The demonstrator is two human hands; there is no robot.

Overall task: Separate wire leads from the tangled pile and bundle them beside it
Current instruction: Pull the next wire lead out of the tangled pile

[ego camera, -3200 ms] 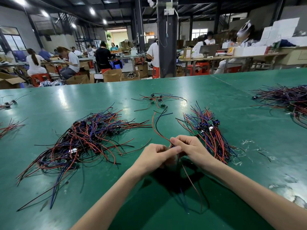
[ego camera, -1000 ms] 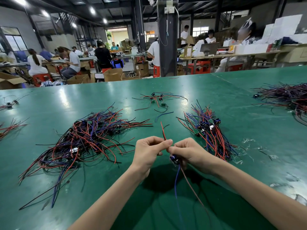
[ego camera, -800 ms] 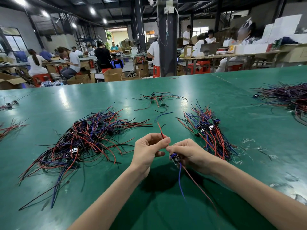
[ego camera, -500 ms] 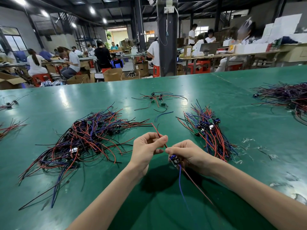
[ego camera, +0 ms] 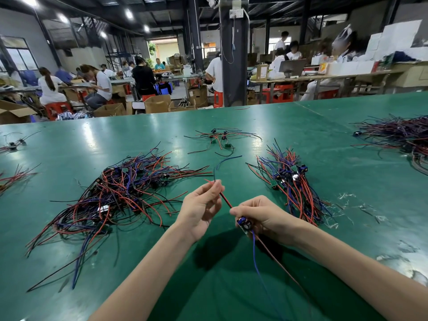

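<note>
While hands [ego camera: 199, 209] [ego camera: 261, 218] pinch straight red lead [ego camera: 225, 200], glossy table [ego camera: 301, 126]

The hands have drawn apart — the left hand [ego camera: 201, 206] has slid out along the red lead [ego camera: 225, 200] almost to its tip, stretching it straight. The right hand [ego camera: 266, 216] now shows a board [ego camera: 244, 224] in its grip.

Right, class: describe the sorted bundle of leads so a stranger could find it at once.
Start at the green table. Right of the person's right hand lies the sorted bundle. Unlike the sprawling tangled pile on the left, its wires run roughly parallel.
</note>
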